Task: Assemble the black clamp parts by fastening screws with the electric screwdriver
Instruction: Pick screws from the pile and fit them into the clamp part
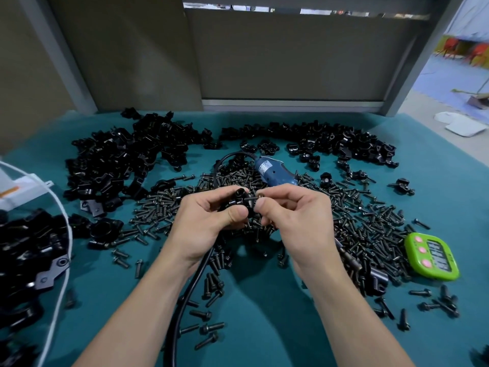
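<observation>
From the head camera, both hands meet above the middle of the teal worktop (264,300). The left hand (211,218) curls its fingers and thumb round a black clamp part (238,201), and the right hand (293,215) pinches a screw (251,199) between thumb and forefinger, lying level with its end at the clamp part. Just behind the hands the blue electric screwdriver (275,172) lies on a spread of loose screws (370,234), its black cable (195,282) running under the left wrist. Heaps of clamp pieces (127,154) lie at the back of the worktop. A green timer (432,256) sits to the right, and a white-rimmed container (62,221) of black parts is at the left edge.
</observation>
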`<state>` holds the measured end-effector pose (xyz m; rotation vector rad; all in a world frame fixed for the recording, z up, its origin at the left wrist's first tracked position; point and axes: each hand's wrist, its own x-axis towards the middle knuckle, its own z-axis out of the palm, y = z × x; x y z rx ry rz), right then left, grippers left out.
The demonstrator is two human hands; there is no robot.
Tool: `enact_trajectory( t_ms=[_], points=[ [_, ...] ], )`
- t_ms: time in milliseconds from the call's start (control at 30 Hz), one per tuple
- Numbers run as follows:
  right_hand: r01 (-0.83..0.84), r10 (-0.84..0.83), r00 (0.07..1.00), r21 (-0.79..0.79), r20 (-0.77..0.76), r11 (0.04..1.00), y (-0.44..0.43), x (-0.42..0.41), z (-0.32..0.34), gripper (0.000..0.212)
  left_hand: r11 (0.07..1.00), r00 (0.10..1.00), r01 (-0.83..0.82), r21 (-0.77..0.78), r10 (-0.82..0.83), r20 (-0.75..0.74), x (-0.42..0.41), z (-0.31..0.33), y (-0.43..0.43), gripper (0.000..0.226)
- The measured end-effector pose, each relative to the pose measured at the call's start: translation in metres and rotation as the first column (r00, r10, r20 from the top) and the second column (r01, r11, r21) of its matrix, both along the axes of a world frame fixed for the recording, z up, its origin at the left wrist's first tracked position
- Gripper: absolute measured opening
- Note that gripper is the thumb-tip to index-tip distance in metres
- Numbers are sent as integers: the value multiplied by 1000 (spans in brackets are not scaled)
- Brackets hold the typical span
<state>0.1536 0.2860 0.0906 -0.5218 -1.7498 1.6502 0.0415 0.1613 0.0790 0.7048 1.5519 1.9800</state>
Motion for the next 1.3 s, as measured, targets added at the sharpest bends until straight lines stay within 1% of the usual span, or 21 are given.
enact_trajectory(
  t_ms=[100, 200, 267, 333, 400, 433, 467, 533, 600, 667, 833, 900, 967, 1100, 1133, 1167, 1200, 1267, 1300],
  points=[
    [10, -12, 999, 51, 32, 999, 1, 1, -1, 16, 1000, 1000, 13, 8, -13, -5, 0, 2, -1, 35],
    [27, -41, 995, 144, 95, 989, 1, 2, -1, 14, 1000, 1000, 16, 12, -16, -16, -1, 1, 0, 33],
    [31, -56, 991, 202, 122, 979, -1, 3, -2, 12, 1000, 999, 19, 1, -19, -48, -2, -1, 0, 34],
    [48, -96, 984, 299, 149, 953, -3, 3, -1, 12, 1000, 995, 22, -23, -24, -96, -3, -4, -1, 36],
    [52, -147, 969, 412, 201, 910, -4, 4, 0, 21, 998, 985, 22, -60, -32, -168, -5, -8, -2, 38],
    [35, -157, 957, 441, 243, 897, -4, 4, 0, 28, 997, 976, 17, -80, -34, -214, -6, -10, -2, 40],
    [9, -153, 945, 443, 290, 896, -2, 3, 1, 34, 995, 966, 6, -96, -31, -258, -6, -11, -2, 41],
    [-46, -109, 923, 388, 369, 921, -1, 3, 1, 42, 993, 951, -32, -113, -5, -309, -7, -14, -1, 41],
    [-86, -74, 909, 357, 411, 930, 0, 1, -1, 46, 990, 939, -68, -126, 21, -343, -7, -15, 0, 42],
    [-91, -69, 907, 352, 416, 932, -1, 1, -3, 48, 984, 921, -94, -151, 28, -388, -6, -15, 0, 45],
    [-60, -60, 935, 323, 350, 945, 0, -1, -8, 51, 966, 873, -160, -203, 42, -486, -2, -13, -1, 50],
    [-57, -60, 944, 340, 326, 939, 1, -1, -9, 51, 970, 871, -145, -197, 30, -490, -2, -13, -1, 49],
    [-48, -67, 950, 356, 306, 933, 2, 0, -8, 52, 978, 886, -107, -180, 12, -463, 0, -12, 0, 45],
    [-47, -77, 947, 372, 311, 927, 0, 1, -6, 65, 980, 928, -87, -178, 14, -373, 0, -15, 3, 39],
    [-36, -94, 947, 391, 307, 920, 1, 3, -4, 65, 980, 934, -83, -183, 12, -358, -1, -16, 3, 40],
    [-26, -101, 951, 403, 291, 915, 3, 5, -3, 60, 980, 938, -84, -182, 16, -345, -1, -17, 4, 43],
    [-25, -90, 959, 395, 270, 918, 4, 7, -1, 49, 979, 942, -95, -180, 30, -334, -1, -17, 4, 44],
    [-68, -19, 967, 331, 255, 941, 7, 8, 4, 16, 976, 944, -129, -177, 67, -322, -2, -16, 4, 43],
    [-90, 1, 964, 326, 265, 941, 7, 8, 5, 9, 974, 944, -139, -178, 76, -321, -3, -16, 4, 43]
  ],
)
